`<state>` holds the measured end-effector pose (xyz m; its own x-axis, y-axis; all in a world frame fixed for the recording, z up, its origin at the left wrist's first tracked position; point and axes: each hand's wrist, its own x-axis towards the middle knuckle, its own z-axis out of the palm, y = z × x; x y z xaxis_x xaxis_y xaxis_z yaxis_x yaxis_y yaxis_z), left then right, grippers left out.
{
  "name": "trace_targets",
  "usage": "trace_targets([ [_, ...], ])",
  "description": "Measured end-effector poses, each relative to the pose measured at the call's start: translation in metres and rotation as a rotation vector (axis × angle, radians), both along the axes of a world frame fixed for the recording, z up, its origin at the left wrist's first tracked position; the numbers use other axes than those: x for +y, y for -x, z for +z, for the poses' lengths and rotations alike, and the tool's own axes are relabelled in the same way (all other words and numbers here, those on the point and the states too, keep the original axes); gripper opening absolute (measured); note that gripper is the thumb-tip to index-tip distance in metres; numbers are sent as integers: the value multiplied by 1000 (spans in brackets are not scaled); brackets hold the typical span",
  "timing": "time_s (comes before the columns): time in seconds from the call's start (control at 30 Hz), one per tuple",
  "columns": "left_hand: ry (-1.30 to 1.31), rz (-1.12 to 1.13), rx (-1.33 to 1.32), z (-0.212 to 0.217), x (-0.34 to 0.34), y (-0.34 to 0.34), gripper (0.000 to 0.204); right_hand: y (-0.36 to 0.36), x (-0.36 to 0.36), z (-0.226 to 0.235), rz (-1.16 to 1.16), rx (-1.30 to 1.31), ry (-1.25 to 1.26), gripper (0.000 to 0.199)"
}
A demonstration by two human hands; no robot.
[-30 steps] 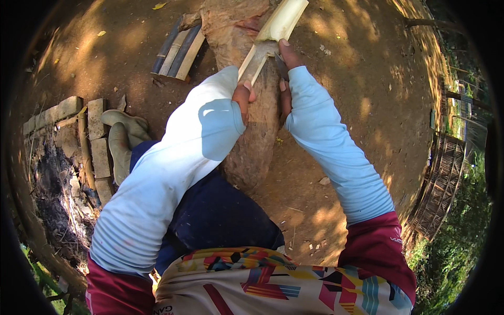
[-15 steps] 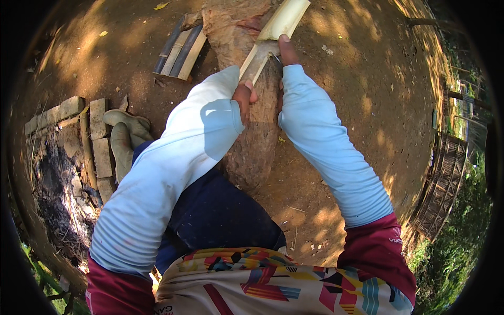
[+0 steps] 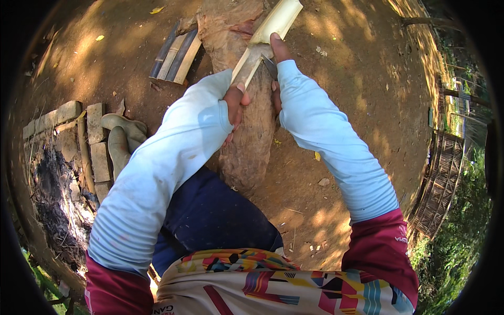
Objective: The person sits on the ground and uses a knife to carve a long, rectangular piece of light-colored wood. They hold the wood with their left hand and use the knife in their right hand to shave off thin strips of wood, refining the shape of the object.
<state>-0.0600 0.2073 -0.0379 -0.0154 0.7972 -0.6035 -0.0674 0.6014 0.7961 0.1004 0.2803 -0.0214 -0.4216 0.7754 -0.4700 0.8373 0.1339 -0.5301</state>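
A pale split piece of bamboo (image 3: 278, 22) slants over a long weathered log (image 3: 244, 152). Its upper part is a rounded half-tube, while the lower part is a narrower trough. My left hand (image 3: 234, 106) is closed around the lower end. Against the right edge of the trough lies a dark knife blade (image 3: 270, 68), held in my right hand (image 3: 280, 51). My right thumb presses on the bamboo where the half-tube meets the trough. The knife's handle and most of my right fingers are hidden behind the sleeve.
Several split bamboo pieces (image 3: 176, 55) lie left of the log. Brown boots (image 3: 125, 134) stand beside a row of bricks (image 3: 100, 152) bordering an ashy fire pit (image 3: 55, 184). A woven bamboo panel (image 3: 440, 184) stands at the far right.
The knife blade shows more than before, now angled across the trough's right edge. More of my left fingers show under the bamboo. The view has shifted slightly.
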Motion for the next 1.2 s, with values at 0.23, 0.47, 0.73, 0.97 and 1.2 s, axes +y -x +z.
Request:
trace_targets([
  [0.23, -18, -10, 26, 1, 1, -1, 12, -1, 7, 7, 49, -41, 57, 54],
  [0.47, -39, -15, 106, 7, 0, -5, 19, 0, 22, 18, 86, -81, 189, 49],
  [0.73, 26, 17, 156, 17, -1, -12, 21, -34, 8, -8, 222, 256, -203, 66],
  [0.97, 19, 1, 111, 10, -2, -8, 21, -42, -26, -24, -103, 307, -15, 37],
  [1.2, 29, 34, 46, 6, -3, -6, 21, -28, -27, -24, 3, 392, -332, 26],
])
